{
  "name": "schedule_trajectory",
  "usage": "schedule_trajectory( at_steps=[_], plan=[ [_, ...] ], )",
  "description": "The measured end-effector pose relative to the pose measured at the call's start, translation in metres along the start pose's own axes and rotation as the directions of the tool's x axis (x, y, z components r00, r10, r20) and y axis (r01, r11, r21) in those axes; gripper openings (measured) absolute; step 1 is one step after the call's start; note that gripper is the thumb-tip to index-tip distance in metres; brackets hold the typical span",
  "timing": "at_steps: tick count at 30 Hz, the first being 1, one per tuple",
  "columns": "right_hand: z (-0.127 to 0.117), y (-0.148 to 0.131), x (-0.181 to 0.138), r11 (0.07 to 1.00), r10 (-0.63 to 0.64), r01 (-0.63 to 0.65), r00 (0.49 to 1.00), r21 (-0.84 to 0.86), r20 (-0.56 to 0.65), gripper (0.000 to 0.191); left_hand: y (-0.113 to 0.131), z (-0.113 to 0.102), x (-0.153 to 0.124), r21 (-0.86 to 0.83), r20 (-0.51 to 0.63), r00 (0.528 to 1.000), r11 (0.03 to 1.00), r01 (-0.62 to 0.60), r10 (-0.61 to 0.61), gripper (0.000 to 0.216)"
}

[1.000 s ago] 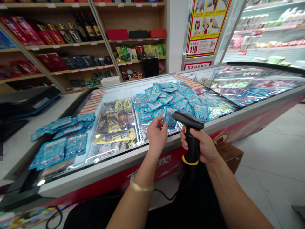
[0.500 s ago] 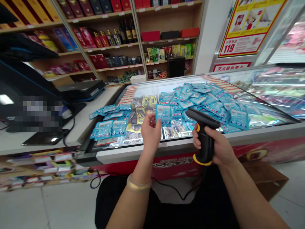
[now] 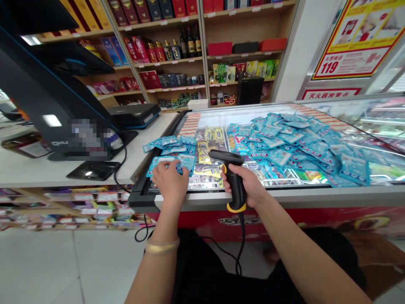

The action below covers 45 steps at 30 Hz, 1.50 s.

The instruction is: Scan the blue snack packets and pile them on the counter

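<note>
Behind everything, stocked shelving (image 3: 247,23); before it, a glass-topped freezer (image 3: 284,195) across the view, with the pale counter (image 3: 134,158) just beside its left end. On the glass, right of middle, a broad, loose heap of blue packets (image 3: 300,141); on the left end, well apart from the heap, a smaller set of like packets (image 3: 177,149), overlapping in rough layers. Next in size, a black scanner (image 3: 234,181) with yellow trim, above the freezer's near edge, head towards the left, cord (image 3: 242,230) hanging from the base. Around the handle, the right hand (image 3: 248,185), wrapped and clearly gripping. Over the lower packets of the smaller set, the left hand (image 3: 171,179), arched, with fingers bent and parted; cannot tell whether pinching a packet or merely touching. Smaller yet, a bangle (image 3: 163,248) on the left wrist.

Step in hand, by judgement: placing or adjusting packets at the smaller set, scanner held aside. For any next move: a light lift of the left fingers, without dragging neighbouring packets across probably slick glass.
</note>
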State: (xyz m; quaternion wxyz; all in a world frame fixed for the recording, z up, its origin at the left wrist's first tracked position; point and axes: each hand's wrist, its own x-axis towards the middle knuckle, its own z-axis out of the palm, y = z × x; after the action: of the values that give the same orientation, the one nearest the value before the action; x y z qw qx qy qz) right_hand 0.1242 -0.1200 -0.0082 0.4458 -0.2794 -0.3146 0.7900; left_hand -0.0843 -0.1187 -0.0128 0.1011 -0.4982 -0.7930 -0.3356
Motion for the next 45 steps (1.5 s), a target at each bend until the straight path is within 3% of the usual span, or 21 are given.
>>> schedule_trajectory(
  at_steps=[5,10,13,16,20,23,27,31,34,36,40,45],
  plan=[
    [0.001,-0.002,0.005,0.999,0.013,-0.012,1.000,0.040,-0.020,0.026,0.002,0.001,-0.003,0.010,0.036,0.999,1.000,-0.005,0.004,0.035],
    [-0.004,-0.003,-0.001,0.994,-0.070,0.069,0.998,0.081,0.007,0.031,0.005,0.002,-0.002,-0.088,-0.085,0.996,0.995,-0.045,0.037,0.035],
    [-0.019,-0.014,-0.018,0.983,-0.151,0.150,0.989,0.105,0.002,0.033,0.020,0.007,-0.003,-0.182,-0.156,0.978,0.969,-0.165,0.138,0.035],
    [-0.044,-0.034,-0.047,0.958,-0.261,0.268,0.963,0.107,-0.075,0.033,0.057,0.019,-0.012,-0.288,-0.205,0.927,0.885,-0.365,0.315,0.033],
    [-0.087,-0.061,-0.095,0.908,-0.398,0.416,0.890,0.041,-0.224,0.029,0.136,0.037,-0.041,-0.433,-0.192,0.828,0.712,-0.553,0.526,0.029],
    [-0.119,-0.079,-0.131,0.867,-0.468,0.498,0.808,-0.009,-0.359,0.031,0.201,0.049,-0.075,-0.521,-0.106,0.723,0.581,-0.625,0.683,0.032],
    [-0.154,-0.097,-0.167,0.819,-0.529,0.569,0.696,-0.078,-0.486,0.032,0.274,0.061,-0.118,-0.565,0.054,0.522,0.458,-0.687,0.851,0.042],
    [-0.178,-0.107,-0.184,0.793,-0.552,0.598,0.622,-0.118,-0.556,0.032,0.321,0.076,-0.142,-0.539,0.143,0.305,0.332,-0.774,0.942,0.045],
    [-0.188,-0.109,-0.186,0.794,-0.540,0.598,0.613,-0.108,-0.577,0.031,0.338,0.088,-0.147,-0.486,0.220,0.169,0.258,-0.835,0.961,0.039],
    [-0.191,-0.109,-0.184,0.798,-0.533,0.595,0.617,-0.100,-0.579,0.030,0.340,0.093,-0.143,-0.462,0.285,0.115,0.241,-0.854,0.952,0.038],
    [-0.189,-0.107,-0.176,0.806,-0.524,0.585,0.638,-0.087,-0.565,0.029,0.328,0.094,-0.126,-0.438,0.357,0.068,0.231,-0.869,0.931,0.039],
    [-0.179,-0.103,-0.163,0.816,-0.517,0.575,0.675,-0.064,-0.526,0.029,0.295,0.086,-0.101,-0.442,0.379,0.013,0.194,-0.876,0.925,0.037]
  ],
)
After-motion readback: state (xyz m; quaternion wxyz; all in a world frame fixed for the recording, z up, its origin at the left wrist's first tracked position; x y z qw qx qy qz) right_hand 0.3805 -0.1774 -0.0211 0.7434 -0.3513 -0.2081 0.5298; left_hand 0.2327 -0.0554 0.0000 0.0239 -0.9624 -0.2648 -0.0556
